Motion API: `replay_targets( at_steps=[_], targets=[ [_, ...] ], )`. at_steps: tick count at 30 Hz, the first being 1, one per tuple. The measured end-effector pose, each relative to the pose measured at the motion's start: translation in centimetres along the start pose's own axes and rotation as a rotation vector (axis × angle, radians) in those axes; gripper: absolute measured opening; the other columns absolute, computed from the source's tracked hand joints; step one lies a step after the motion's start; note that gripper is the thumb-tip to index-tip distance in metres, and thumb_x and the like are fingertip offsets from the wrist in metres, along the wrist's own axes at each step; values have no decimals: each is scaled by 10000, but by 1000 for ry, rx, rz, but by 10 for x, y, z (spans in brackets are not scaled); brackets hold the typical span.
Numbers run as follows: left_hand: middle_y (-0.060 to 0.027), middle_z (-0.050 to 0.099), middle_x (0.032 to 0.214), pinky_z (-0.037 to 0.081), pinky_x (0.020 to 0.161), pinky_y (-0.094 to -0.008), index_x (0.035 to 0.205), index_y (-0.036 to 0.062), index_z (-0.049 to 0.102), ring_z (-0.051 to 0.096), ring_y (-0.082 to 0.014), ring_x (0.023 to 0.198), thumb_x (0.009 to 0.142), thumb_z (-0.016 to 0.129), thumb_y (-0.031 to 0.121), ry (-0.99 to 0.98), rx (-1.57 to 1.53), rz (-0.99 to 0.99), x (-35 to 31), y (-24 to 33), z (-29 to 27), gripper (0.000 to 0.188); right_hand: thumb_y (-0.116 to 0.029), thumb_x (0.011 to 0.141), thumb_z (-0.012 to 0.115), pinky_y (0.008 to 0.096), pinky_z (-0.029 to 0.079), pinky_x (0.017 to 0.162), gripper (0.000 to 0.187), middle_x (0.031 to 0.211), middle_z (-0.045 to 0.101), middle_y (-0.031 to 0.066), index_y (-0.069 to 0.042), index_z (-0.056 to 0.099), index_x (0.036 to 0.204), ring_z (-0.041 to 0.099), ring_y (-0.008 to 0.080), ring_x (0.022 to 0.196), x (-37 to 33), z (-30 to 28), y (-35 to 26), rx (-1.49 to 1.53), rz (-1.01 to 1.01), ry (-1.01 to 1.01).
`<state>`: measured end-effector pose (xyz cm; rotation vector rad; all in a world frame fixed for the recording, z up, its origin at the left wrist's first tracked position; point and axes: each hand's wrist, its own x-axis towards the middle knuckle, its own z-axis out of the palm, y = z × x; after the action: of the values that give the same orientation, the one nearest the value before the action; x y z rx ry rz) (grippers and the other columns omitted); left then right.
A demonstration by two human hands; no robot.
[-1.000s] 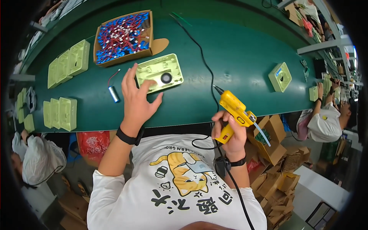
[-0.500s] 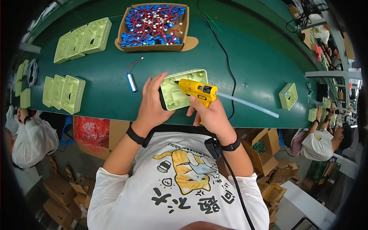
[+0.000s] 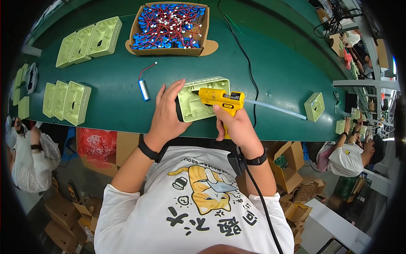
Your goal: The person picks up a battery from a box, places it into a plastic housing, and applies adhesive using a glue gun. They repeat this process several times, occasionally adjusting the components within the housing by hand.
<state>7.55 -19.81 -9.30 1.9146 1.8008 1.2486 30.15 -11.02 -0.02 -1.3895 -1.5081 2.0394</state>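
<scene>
My left hand (image 3: 166,111) grips the left side of a pale green plastic housing (image 3: 195,113), keeping it tilted with its hollow inside toward me. In my right hand (image 3: 237,127) is a yellow hot glue gun (image 3: 220,99), fingers wrapped round its handle. Its dark nozzle reaches into the housing near the upper left inner corner. A long translucent glue stick (image 3: 277,110) sticks out of the gun's back end. Left of my left hand, a blue cylindrical battery (image 3: 144,90) with red and dark leads and a white plug lies on the green table (image 3: 279,72).
A cardboard box (image 3: 169,52) of blue batteries with tangled leads stands at the far side. Pale green housings sit in two rows, one far left (image 3: 103,38) and one nearer (image 3: 78,103). Another housing (image 3: 314,106) is at right. A black cable (image 3: 249,63) crosses the table. Co-workers sit both sides.
The glue gun has shifted slightly right and turned a little, its glue stick now lying at a flatter angle. My left hand still holds the housing in nearly the same place.
</scene>
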Motion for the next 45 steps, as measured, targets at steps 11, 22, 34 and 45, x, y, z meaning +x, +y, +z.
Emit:
replay_targets(
  at_steps=[11, 22, 34, 45],
  targets=[
    [-211, 538, 1707, 424, 1290, -575, 1696, 55, 414, 554, -454, 1543, 726, 946, 50, 18, -175, 19, 2, 37, -23, 1106, -250, 1195, 640, 286, 574, 531, 308, 895, 790, 101, 27, 680, 1324, 664, 125, 556, -25, -13, 41, 138, -175, 122],
    [-231, 508, 1734, 444, 1288, -562, 1708, 99, 401, 540, -460, 1552, 707, 971, 62, -36, -138, 163, 4, 52, -26, 1152, -239, 1188, 655, 285, 589, 561, 285, 746, 669, 35, 18, 675, 1311, 630, 115, 553, -26, -19, 68, 88, -170, 158],
    [-203, 530, 1717, 457, 1245, -562, 1666, 115, 465, 563, -467, 1536, 719, 948, 67, -22, -129, 153, 5, 55, -27, 1064, -252, 1188, 663, 292, 586, 553, 314, 720, 679, 33, 23, 670, 1341, 634, 120, 546, -33, -14, 47, 99, -150, 191],
    [-227, 519, 1720, 441, 1288, -562, 1702, 71, 403, 538, -466, 1541, 697, 984, 86, -49, -109, 86, -6, 38, -36, 1161, -244, 1193, 650, 281, 570, 529, 411, 974, 810, 117, 43, 638, 1486, 632, 123, 538, -30, -23, 53, 41, -125, 119]
  ],
)
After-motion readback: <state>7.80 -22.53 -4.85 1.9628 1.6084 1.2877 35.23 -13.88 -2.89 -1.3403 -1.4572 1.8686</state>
